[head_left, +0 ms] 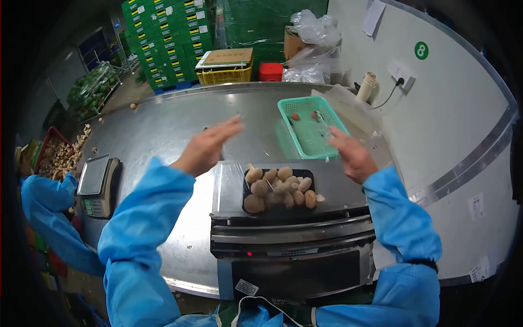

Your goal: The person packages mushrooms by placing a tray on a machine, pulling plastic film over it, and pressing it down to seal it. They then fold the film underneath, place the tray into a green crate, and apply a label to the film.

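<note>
A black tray [246,203] of brown mushrooms [272,188] sits on the wrapping machine [291,234] in front of me. Above its far left side is my left hand [210,146], fingers closed together and pointing right. My right hand [354,157] is raised on the other side, fingers bent inward, near the corner of a green basket [313,155]. Between the two hands runs a faint sheet of clear plastic film [231,170], which both appear to pinch; its edges are hard to make out. Neither hand touches the mushrooms.
A scale [101,185] stands on the steel table [163,125] at left, near a co-worker's blue sleeve [46,191] and a heap of mushrooms [68,155]. Two red items lie in the green basket. A white wall panel [447,109] bounds the right; stacked green crates [169,43] stand behind.
</note>
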`<control>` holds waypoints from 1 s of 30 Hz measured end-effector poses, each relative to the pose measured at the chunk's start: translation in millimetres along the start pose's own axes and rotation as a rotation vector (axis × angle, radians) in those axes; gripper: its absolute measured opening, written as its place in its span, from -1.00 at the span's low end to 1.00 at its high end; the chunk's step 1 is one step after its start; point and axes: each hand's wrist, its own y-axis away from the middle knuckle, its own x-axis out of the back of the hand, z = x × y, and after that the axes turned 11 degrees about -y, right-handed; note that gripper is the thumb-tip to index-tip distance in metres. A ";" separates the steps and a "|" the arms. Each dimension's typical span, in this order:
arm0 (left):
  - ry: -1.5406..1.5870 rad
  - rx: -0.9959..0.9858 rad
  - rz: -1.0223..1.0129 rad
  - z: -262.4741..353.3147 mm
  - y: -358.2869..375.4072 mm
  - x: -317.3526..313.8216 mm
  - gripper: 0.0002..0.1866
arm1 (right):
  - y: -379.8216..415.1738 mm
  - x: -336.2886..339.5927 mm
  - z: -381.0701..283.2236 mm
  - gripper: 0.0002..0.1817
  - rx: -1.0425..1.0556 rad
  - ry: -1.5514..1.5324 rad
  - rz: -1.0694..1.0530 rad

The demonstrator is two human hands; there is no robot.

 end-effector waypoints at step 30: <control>1.602 1.785 -0.443 230.6 245.4 -59.2 -0.64 | 222.3 -97.3 -174.6 -0.75 -1.791 -1.559 0.002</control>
